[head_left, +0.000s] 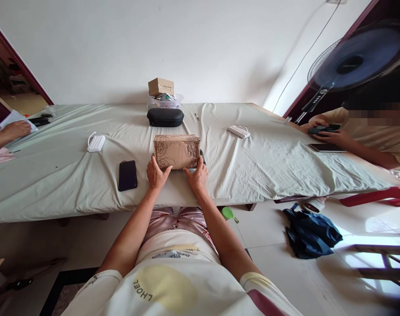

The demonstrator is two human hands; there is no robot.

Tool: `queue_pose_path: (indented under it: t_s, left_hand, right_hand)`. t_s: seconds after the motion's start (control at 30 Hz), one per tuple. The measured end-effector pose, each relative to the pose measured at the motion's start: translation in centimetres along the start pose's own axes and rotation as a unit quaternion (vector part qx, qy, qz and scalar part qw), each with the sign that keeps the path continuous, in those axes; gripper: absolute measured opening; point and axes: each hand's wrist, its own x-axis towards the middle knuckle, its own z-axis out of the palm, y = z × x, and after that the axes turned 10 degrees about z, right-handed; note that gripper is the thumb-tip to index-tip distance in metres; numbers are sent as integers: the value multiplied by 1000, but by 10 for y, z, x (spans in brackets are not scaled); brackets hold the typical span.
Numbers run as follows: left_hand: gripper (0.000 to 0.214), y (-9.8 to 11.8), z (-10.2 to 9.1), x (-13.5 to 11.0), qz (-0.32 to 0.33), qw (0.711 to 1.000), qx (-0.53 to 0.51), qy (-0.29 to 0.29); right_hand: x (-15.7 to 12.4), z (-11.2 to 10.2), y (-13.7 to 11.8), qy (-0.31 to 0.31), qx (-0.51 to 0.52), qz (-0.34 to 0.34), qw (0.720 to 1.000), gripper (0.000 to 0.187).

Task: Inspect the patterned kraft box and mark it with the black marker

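Note:
A brown cardboard box [177,152] with dark scribbled circles on its side stands on the cloth-covered table in front of me. My left hand [157,173] grips its lower left corner, thumb on the near face. At the lower right corner my right hand [196,175] holds it the same way, with the thumb also in front. A dark pen-like item [203,156] shows just beside the right fingers; whether it touches them I cannot tell. To the left of my left hand a black smartphone [127,175] lies flat.
Behind the box sit a black zip case [165,117], a clear plastic tub [167,103] and a small carton [160,86]. White power banks [96,143] [239,131] lie left and right. People sit at both table ends; a fan [354,63] stands at right.

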Motion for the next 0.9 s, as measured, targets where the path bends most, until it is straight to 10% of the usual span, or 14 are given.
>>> queue_pose_path:
  t_s: [0.37, 0.9]
  left_hand:
    - [136, 19, -2, -2, -6, 997, 60, -39]
    - [112, -2, -1, 0, -11, 998, -33, 54]
  right_hand:
    - [-3, -3, -6, -10, -13, -3, 1000, 105]
    - [8, -5, 7, 17, 190, -98, 977, 47]
